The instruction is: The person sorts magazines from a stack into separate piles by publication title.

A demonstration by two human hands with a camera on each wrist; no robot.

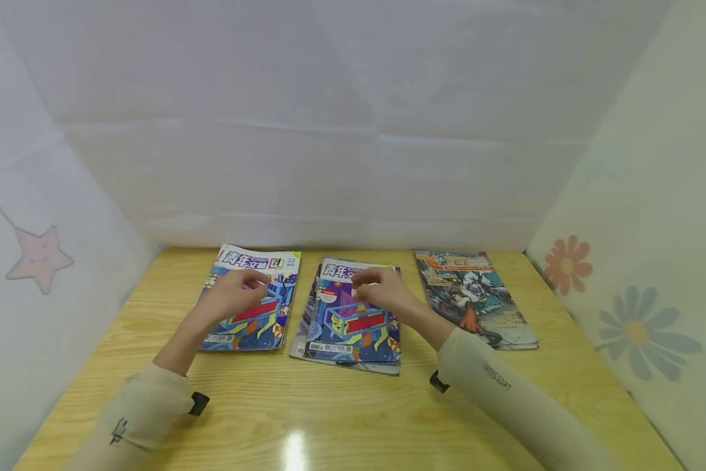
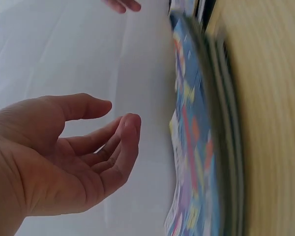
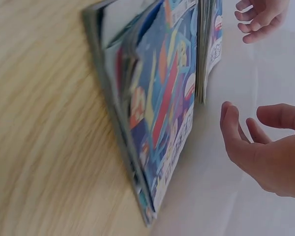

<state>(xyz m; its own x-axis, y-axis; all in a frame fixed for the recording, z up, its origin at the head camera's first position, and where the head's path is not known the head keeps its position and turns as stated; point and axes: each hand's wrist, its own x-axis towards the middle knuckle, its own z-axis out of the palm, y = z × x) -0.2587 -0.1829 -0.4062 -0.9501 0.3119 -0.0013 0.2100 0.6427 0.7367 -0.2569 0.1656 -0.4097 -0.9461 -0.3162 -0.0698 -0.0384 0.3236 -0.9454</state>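
Observation:
Over the left stack of magazines hovers my left hand, its fingers loosely bent and apart from the covers. In the left wrist view the left hand holds nothing between thumb and fingers. My right hand hangs above the middle stack of magazines, topped by a blue and purple cover with a red band. The right wrist view shows a gap between the right hand and the magazines. At the right lies a magazine pile with a dark fantasy cover, touched by neither hand.
All the magazines lie on a light wooden table. A white sheet rises behind it. Side walls stand left and right, with a pink star and flower prints.

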